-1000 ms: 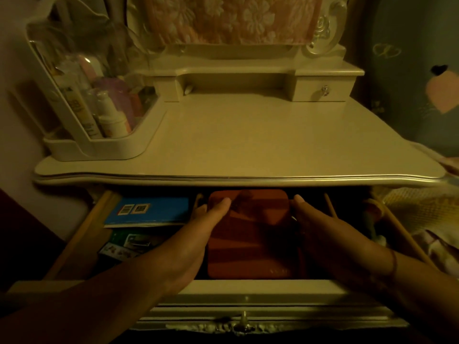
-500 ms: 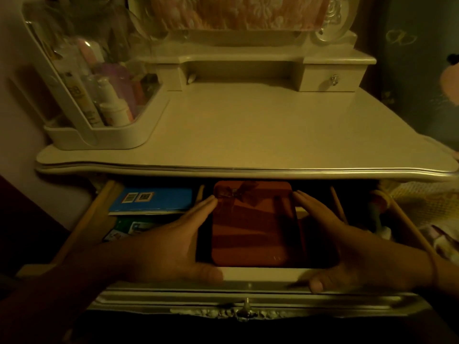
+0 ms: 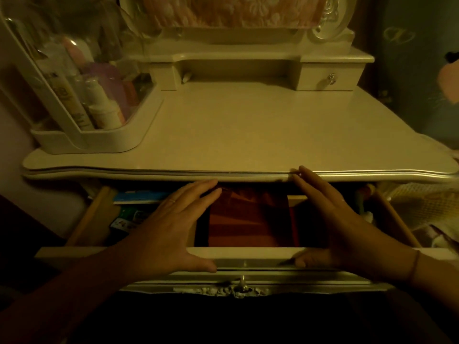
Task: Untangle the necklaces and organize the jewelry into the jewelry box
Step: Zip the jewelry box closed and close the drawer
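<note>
Here the left grip (image 3: pixel 171 229), a bare hand, lies flat with four straight, slightly spread fingers pointing away and the thumb resting on the front rail of the drawer (image 3: pixel 248 254); it clasps nothing. The right grip (image 3: pixel 332 224) mirrors it, fingers straight and slack, the fingertips up against the front edge of the tabletop (image 3: pixel 248 132), the thumb on the same rail, nothing held. One thin ring (image 3: pixel 172 200) sits on a left finger and one thin band (image 3: pixel 414 266) circles the right wrist. Between the two hands lies one red box (image 3: pixel 248 219), flat inside the open drawer, its far end tucked under the tabletop's overhang. The left fingertips overlap its left edge, though contact cannot be told; a dark strip separates its right side from the right hand. To the left of the box in the drawer are one blue booklet (image 3: pixel 139 196) and, nearer, one green packet (image 3: pixel 129 217); the right part is too dark to read. One knob (image 3: pixel 242 286) hangs on the drawer's carved front. Above, the tabletop offers a broad bare stretch from its curved front edge to the back shelf. One white organizer (image 3: pixel 82 142) with several bottles and tubes stands at the back left corner, and one small drawer (image 3: pixel 331 79) with one knob sits at the back right.
</note>
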Tool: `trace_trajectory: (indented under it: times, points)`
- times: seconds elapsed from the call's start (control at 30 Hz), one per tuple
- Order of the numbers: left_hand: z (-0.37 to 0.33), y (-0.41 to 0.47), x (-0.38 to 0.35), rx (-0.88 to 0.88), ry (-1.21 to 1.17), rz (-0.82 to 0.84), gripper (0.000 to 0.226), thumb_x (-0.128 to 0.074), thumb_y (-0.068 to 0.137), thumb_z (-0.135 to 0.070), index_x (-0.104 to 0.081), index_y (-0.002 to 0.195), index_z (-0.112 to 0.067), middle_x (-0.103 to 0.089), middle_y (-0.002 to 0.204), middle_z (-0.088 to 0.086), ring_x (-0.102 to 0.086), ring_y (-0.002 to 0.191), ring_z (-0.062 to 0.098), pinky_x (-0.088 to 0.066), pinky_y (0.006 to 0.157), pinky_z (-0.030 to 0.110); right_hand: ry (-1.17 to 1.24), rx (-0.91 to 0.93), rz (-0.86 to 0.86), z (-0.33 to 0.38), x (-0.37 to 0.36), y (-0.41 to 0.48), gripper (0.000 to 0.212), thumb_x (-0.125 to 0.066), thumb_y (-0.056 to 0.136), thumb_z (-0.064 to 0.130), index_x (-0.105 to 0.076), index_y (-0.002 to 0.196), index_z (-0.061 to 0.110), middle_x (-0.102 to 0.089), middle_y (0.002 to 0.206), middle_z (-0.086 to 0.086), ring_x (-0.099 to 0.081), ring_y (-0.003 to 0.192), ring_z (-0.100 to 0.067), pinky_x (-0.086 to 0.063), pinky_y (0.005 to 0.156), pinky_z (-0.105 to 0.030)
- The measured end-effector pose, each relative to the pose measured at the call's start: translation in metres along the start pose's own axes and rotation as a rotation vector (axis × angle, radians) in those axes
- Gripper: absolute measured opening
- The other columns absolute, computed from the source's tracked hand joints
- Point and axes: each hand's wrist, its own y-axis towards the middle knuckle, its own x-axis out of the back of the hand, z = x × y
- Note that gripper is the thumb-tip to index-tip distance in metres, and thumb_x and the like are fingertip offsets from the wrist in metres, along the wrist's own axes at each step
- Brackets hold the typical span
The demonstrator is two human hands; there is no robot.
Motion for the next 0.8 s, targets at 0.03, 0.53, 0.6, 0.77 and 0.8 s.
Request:
trace_trajectory:
  times: [0.03, 0.53, 0.6, 0.77, 0.8]
  points:
    - [0.003, 0.002, -0.001, -0.008, 0.037, -0.048, 0.112, -0.06, 0.058, -0.081, 0.0, 0.145, -0.045, 0.021, 0.146, -0.038, 0.02, 0.137, -0.011, 0.003, 0.108, 0.021, -0.046, 0.0, -0.032, -0.001, -0.001, 0.002, 0.117, -0.064, 0.055, 0.074, -0.008, 0.149, 0.032, 0.006, 0.155, 0.021, -0.001, 0.144, -0.003, -0.022, 0.115, -0.043]
    - [0.032, 0.045, -0.007, 0.148, 0.287, -0.347, 0.108, -0.045, 0.061, -0.082, -0.023, 0.148, -0.022, -0.027, 0.155, -0.001, -0.016, 0.141, 0.012, 0.004, 0.113, 0.026, -0.502, -0.166, -0.427, -0.032, -0.026, 0.037, 0.101, -0.036, 0.066, 0.083, -0.034, 0.143, 0.018, -0.034, 0.149, -0.003, -0.023, 0.141, -0.023, -0.004, 0.114, -0.057]
    - [0.032, 0.046, -0.009, 0.167, 0.302, -0.387, 0.107, -0.045, 0.06, -0.08, -0.026, 0.147, -0.021, -0.03, 0.154, -0.001, -0.019, 0.14, 0.013, 0.002, 0.113, 0.025, -0.52, -0.164, -0.475, -0.034, -0.03, 0.039, 0.095, -0.04, 0.068, 0.079, -0.036, 0.141, 0.019, -0.037, 0.147, -0.003, -0.026, 0.139, -0.023, -0.005, 0.114, -0.056]
    - [0.034, 0.051, -0.015, 0.172, 0.362, -0.486, 0.098, -0.049, 0.063, -0.077, -0.034, 0.144, -0.023, -0.036, 0.151, -0.003, -0.026, 0.137, 0.014, -0.008, 0.111, 0.031, -0.542, -0.136, -0.609, -0.039, -0.034, 0.044, 0.084, -0.051, 0.069, 0.072, -0.046, 0.133, 0.018, -0.046, 0.139, -0.003, -0.036, 0.133, -0.023, -0.009, 0.114, -0.052]
    - [0.034, 0.053, -0.016, 0.173, 0.365, -0.516, 0.096, -0.053, 0.063, -0.076, -0.038, 0.141, -0.022, -0.04, 0.148, -0.002, -0.03, 0.135, 0.015, -0.01, 0.11, 0.032, -0.548, -0.133, -0.638, -0.039, -0.035, 0.045, 0.082, -0.054, 0.068, 0.071, -0.048, 0.13, 0.017, -0.048, 0.136, -0.003, -0.038, 0.132, -0.023, -0.01, 0.114, -0.05]
